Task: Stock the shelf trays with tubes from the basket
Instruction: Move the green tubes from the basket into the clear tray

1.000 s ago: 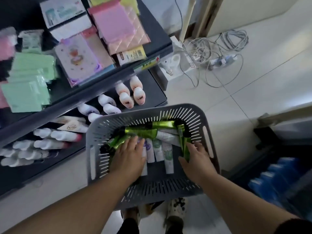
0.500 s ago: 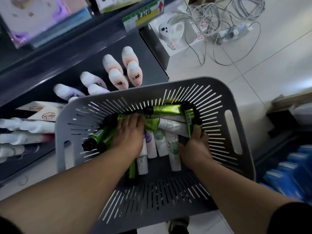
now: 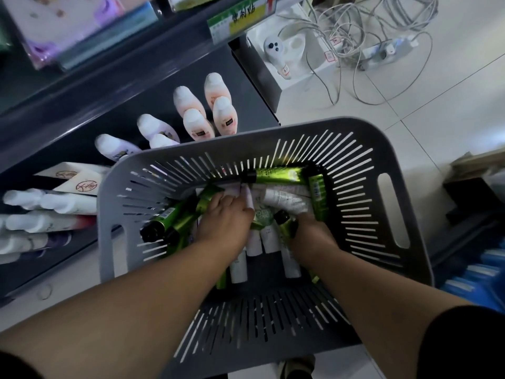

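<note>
Head view, and both arms are down inside the grey basket (image 3: 410, 149), which sits right against the dark shelf (image 3: 246, 86), a short carry from pile to tray.

The left hand (image 3: 224, 220) is dug into the middle of the heap. Its fingers (image 3: 235, 201) are curled down and clamped on a pale tube (image 3: 247, 196), whose end pokes out past the knuckles.

The right hand (image 3: 311, 233) is just beside it, fingers wrapped round a black-capped green tube (image 3: 282, 218), cap end sticking up and out of the fist. I'd call this the picking step: one tube per hand, gripped round the body so each lifts free of the tangle.

Plenty is left in there. Loose green tubes (image 3: 276, 175) lie along the far wall and off to the left, and white tubes (image 3: 269, 239) run side by side under the wrists.

On the shelf beyond the rim, pump bottles (image 3: 196, 124) stand in a cluster. Farther left, stocked tubes (image 3: 49, 203) lie in rows.

A snarl of cables (image 3: 355, 36) sprawls on the floor, well apart from the work.

Nothing has left the basket with these two hands yet.
</note>
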A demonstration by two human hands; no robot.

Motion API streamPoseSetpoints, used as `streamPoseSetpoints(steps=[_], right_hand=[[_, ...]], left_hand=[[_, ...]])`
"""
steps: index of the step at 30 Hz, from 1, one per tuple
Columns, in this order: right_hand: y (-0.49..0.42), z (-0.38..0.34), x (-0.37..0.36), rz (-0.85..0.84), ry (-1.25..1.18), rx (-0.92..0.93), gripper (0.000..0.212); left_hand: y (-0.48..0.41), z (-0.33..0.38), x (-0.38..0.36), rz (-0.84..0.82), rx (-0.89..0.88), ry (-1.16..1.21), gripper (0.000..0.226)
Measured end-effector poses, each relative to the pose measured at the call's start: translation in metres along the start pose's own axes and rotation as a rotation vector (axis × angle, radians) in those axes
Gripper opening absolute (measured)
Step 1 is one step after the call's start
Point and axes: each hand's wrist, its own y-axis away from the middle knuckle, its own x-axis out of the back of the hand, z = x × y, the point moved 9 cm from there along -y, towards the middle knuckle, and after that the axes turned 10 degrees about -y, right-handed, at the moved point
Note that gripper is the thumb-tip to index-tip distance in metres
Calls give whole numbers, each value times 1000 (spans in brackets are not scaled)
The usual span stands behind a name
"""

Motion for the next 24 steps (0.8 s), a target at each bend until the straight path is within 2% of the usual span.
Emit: streamPoseSetpoints(steps=[3,6,8,11,13,17,22,24], right_hand=[[9,-6,-2,-32,-47,53,38],[26,-17,11,-29,-193,141,24],[45,-27,27,-29,-342,207,18],[83,-42,54,-57,-569,273,37],[107,-50,74,-82,-650,288,40],[158,-76,127,-136,-912,286,16],[226,-116,206,-167,-1126,373,20],[255,-134,234,-211,-1157,421,24]], left_hand=[[7,-7,14,87,35,113,42],[25,-12,51,235,19,317,24],[42,-22,75,364,34,458,28],[70,-34,112,452,122,661,30],[89,-39,143,529,147,773,30],[130,-49,221,673,131,897,26],[185,-60,319,859,71,863,25],[199,-60,345,839,8,853,30]])
